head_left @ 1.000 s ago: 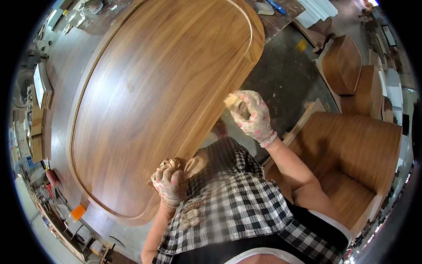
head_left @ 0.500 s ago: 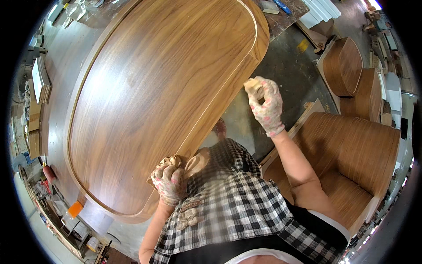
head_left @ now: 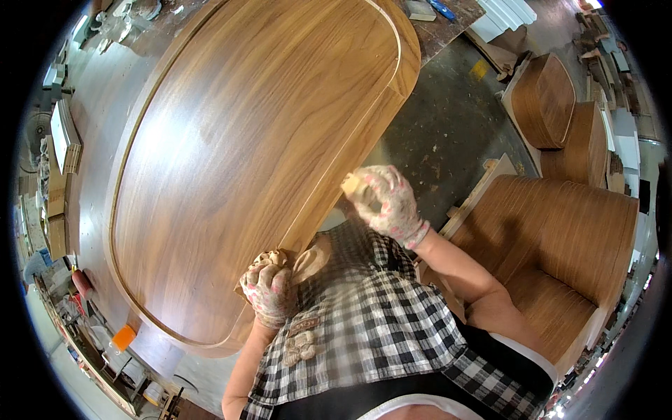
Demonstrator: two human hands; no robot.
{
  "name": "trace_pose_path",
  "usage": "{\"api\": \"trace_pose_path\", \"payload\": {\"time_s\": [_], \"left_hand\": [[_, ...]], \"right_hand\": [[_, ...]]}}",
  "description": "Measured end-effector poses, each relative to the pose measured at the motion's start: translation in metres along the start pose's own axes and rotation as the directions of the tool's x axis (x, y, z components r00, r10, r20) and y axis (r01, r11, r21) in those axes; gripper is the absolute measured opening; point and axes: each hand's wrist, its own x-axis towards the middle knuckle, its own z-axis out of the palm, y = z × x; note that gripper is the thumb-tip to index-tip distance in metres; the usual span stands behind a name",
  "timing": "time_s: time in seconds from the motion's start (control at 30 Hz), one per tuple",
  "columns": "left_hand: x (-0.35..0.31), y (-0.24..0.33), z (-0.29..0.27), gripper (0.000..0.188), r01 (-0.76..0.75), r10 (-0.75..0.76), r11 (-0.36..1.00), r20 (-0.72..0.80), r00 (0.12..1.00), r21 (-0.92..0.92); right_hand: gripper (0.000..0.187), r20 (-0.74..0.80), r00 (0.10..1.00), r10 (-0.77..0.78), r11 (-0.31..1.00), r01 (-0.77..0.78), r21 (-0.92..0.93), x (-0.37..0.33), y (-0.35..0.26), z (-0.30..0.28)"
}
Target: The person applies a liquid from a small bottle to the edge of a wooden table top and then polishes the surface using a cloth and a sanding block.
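Observation:
A large wooden tabletop (head_left: 231, 154) with rounded ends lies before me, a groove and pale line running along its border. At its near edge my left hand (head_left: 268, 292), in a white glove with pink spots, is closed around a crumpled tan cloth (head_left: 271, 259). Part of the cloth hangs over the edge toward my checked apron (head_left: 371, 315). To the right, beside the tabletop's edge, my right hand (head_left: 392, 203) wears a matching glove. Its thumb and fingers pinch a small pale-yellow piece (head_left: 351, 185), too small to tell what kind.
Curved wood-veneer parts (head_left: 560, 224) stand stacked at my right, with two smaller ones (head_left: 544, 98) behind. A red-handled tool (head_left: 82, 283) and an orange-capped bottle (head_left: 124, 338) are at the left. A blue tool (head_left: 442, 9) lies on the far bench (head_left: 451, 31).
My right hand has come down and left, nearer to the tabletop's edge, still pinching the pale piece. My left hand stays in place on the cloth.

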Motion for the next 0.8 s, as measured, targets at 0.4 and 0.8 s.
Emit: {"api": "trace_pose_path", "payload": {"time_s": [0.4,0.8], "left_hand": [[-0.003,-0.003,0.004,0.031,-0.004,0.004,0.999,0.017,1.000,0.041],[-0.004,0.002,0.009,0.029,0.000,0.002,0.994,-0.018,1.000,0.109]], "right_hand": [[0.041,-0.092,0.992,0.082,0.991,-0.091,-0.095,0.019,0.038,-0.019],[0.036,-0.254,0.962,0.102,0.989,-0.126,-0.080,0.064,0.142,-0.039]]}}
